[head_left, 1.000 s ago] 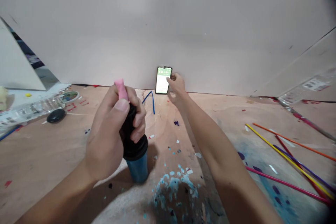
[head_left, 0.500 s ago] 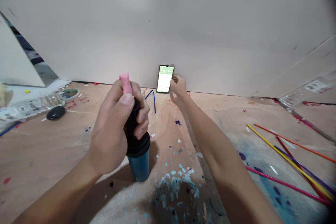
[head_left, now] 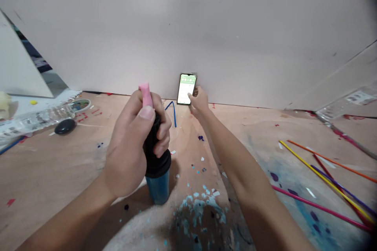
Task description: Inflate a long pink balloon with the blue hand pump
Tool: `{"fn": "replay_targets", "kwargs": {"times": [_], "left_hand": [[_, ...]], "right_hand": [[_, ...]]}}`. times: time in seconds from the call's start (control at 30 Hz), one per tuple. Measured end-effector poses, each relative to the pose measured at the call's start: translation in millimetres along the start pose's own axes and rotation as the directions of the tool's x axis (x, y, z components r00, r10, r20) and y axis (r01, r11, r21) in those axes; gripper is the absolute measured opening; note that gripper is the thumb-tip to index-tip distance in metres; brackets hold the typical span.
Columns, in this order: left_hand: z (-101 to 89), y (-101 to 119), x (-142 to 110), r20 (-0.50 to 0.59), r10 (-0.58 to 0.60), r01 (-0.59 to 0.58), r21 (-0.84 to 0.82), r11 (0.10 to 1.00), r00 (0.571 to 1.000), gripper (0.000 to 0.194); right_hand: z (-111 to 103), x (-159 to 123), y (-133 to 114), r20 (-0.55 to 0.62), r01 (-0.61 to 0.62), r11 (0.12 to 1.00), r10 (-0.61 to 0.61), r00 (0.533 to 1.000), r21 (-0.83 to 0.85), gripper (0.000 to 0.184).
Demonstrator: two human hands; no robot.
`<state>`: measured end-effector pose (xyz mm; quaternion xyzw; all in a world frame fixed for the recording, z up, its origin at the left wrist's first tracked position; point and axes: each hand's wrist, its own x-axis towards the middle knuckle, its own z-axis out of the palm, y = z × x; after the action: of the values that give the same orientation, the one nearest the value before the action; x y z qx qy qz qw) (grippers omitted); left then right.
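My left hand (head_left: 134,145) is wrapped round the black top of a blue canister (head_left: 158,180) that stands upright on the wooden table (head_left: 53,164). A pink piece (head_left: 145,94) sticks up above my thumb. My right hand (head_left: 199,100) reaches far forward to a lit phone (head_left: 186,89) that leans against the white wall. Its fingers are curled and its fingertip touches the phone's right side or screen. A bent blue rod (head_left: 172,111) lies just left of the phone.
Several thin coloured rods (head_left: 324,176) lie at the right. Blue paint stains and small chips (head_left: 200,200) spot the table's near middle. At the left are a clear plastic bottle (head_left: 38,119), a black oval object (head_left: 65,126) and a round painted dish (head_left: 78,106).
The view has shifted slightly. My left hand and the canister sit a little further right. My right hand stays at the phone, which now leans a bit more to the right.
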<state>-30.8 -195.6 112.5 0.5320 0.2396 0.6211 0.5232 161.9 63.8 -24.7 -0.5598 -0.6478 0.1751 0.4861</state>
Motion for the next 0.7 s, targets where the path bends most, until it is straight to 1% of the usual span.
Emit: {"fn": "replay_targets", "kwargs": {"times": [0.07, 0.13, 0.2, 0.23, 0.27, 0.3, 0.33, 0.37, 0.4, 0.43, 0.5, 0.57, 0.6, 0.63, 0.7], "left_hand": [[0.7, 0.3, -0.5, -0.006, -0.014, 0.014, -0.015, 1.0, 1.0, 0.017], [0.6, 1.4, -0.5, -0.008, -0.022, 0.021, -0.022, 1.0, 1.0, 0.018], [-1.6, 2.7, 0.8, -0.01, -0.01, 0.009, -0.034, 0.999, 1.0, 0.018], [-3.5, 3.0, 2.1, -0.016, -0.001, 0.0, -0.055, 0.998, 1.0, 0.018], [-5.8, 2.7, 3.8, -0.033, -0.001, -0.002, -0.088, 0.996, 0.999, 0.018], [-8.1, 1.5, 5.7, -0.062, -0.014, 0.006, -0.133, 0.991, 0.998, 0.018], [-10.1, -0.6, 7.5, -0.104, -0.037, 0.017, -0.188, 0.982, 0.994, 0.017], [-11.5, -3.8, 8.9, -0.156, -0.074, 0.034, -0.247, 0.968, 0.985, 0.017], [-12.0, -7.8, 9.5, -0.215, -0.104, 0.034, -0.308, 0.951, 0.971, 0.016], [-11.4, -12.3, 8.8, -0.271, -0.132, 0.024, -0.367, 0.93, 0.953, 0.015], [-7.1, -20.9, 2.6, -0.364, -0.2, 0.007, -0.467, 0.884, 0.91, 0.011], [0.0, -25.4, -9.4, -0.379, -0.294, 0.047, -0.541, 0.84, 0.878, 0.006], [3.6, -25.1, -16.8, -0.359, -0.338, 0.082, -0.571, 0.817, 0.87, 0.007], [7.0, -22.9, -24.6, -0.327, -0.374, 0.118, -0.596, 0.794, 0.868, 0.01], [12.0, -13.9, -39.9, -0.265, -0.411, 0.162, -0.637, 0.754, 0.872, 0.013]], "right_hand": [[-2.0, -3.1, -0.5, 0.032, -0.033, 0.998, 0.035, 0.999, -0.05, 0.049], [-8.9, -13.4, -7.5, 0.039, -0.079, 0.992, 0.084, 0.996, -0.1, 0.064], [-21.4, -36.0, -23.1, 0.065, -0.123, 0.989, 0.129, 0.99, -0.085, 0.069], [-29.3, -53.1, -34.2, 0.117, -0.142, 0.989, 0.146, 0.982, -0.041, 0.068], [-38.1, -74.3, -47.0, 0.214, -0.164, 0.986, 0.155, 0.964, 0.028, 0.066], [-47.4, -99.0, -61.1, 0.352, -0.202, 0.973, 0.15, 0.924, 0.115, 0.063], [-56.9, -126.5, -75.9, 0.508, -0.249, 0.948, 0.116, 0.854, 0.201, 0.061], [-66.4, -155.5, -90.7, 0.638, -0.306, 0.904, 0.051, 0.769, 0.297, 0.06], [-75.9, -184.6, -104.8, 0.732, -0.376, 0.851, -0.016, 0.681, 0.368, 0.06], [-85.4, -212.5, -117.8, 0.803, -0.465, 0.795, -0.045, 0.595, 0.39, 0.062], [-103.9, -260.6, -138.4, 0.875, -0.649, 0.673, 0.004, 0.483, 0.355, 0.062], [-122.1, -296.0, -151.3, 0.886, -0.764, 0.559, 0.105, 0.452, 0.323, 0.06], [-130.9, -309.9, -155.5, 0.879, -0.799, 0.501, 0.143, 0.456, 0.333, 0.058], [-139.3, -322.2, -158.6, 0.867, -0.82, 0.445, 0.166, 0.47, 0.36, 0.057], [-154.4, -345.9, -163.6, 0.854, -0.84, 0.336, 0.157, 0.496, 0.426, 0.058]]}}
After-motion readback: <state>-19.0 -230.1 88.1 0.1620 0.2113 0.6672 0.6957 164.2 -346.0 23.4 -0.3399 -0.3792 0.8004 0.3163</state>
